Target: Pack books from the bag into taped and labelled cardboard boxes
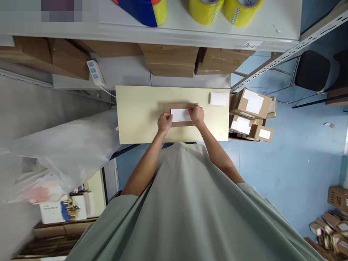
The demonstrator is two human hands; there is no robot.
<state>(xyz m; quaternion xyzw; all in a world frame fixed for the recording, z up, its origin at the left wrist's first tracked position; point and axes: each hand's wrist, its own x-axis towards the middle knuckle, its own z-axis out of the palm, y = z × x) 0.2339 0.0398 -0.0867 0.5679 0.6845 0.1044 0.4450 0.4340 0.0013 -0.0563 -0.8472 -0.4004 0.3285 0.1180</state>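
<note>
While the person stood at a narrow cream table (pixel 138 125), both hands were drawn in to a narrow grip on a white label (pixel 180 115), which lay over a flat brown cardboard box (pixel 176 106) near the middle of the tabletop. The left hand (pixel 164 122) pinched the label at its left end, and the right hand (pixel 197 114) held it at its right end, close to the upper corner; whether the label's underside was already touching the box could not be told. Near the table's far right corner lay a white stack of paper (pixel 219 99), well apart from the right hand. Just beyond the table's right edge, several taped boxes (pixel 251 103) with white labels were piled up. A grey shelf (pixel 174 32) ran across the far side, with yellow rolls of tape (pixel 205 12) on top and larger cartons (pixel 171 59) beneath it. To the left, a white power strip (pixel 95 72) rested below the shelf, and a big plastic bag (pixel 73 145) bulged beside the table.
</note>
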